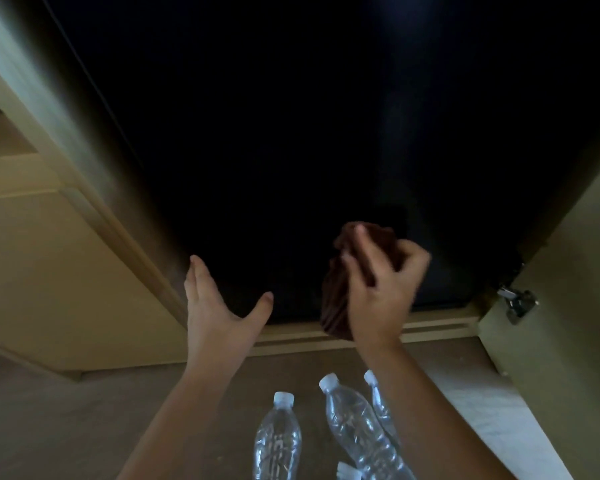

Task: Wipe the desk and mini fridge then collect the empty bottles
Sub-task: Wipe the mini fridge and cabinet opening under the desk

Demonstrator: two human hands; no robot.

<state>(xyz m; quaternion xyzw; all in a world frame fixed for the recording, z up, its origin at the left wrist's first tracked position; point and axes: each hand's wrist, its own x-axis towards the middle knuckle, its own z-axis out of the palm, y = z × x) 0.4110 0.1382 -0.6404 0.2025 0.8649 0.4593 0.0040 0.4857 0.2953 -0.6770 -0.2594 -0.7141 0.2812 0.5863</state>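
Wooden cabinet (66, 271) frames a black mini fridge (291, 133). At lower centre, the right hand's (385, 289) fingers grasp a brown cloth (336, 299). The left hand's (219, 306) fingers are released and spread. Empty bottles (278, 441) sit at the bottom on the floor (84, 427).

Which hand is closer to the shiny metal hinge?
Right. The right hand, gripping the cloth, is left of the hinge with a gap between; the left hand is farther left, past the cloth.

readable text: none | labels: none legible on the bottles (278, 441) | numbers, signs, brands: none legible
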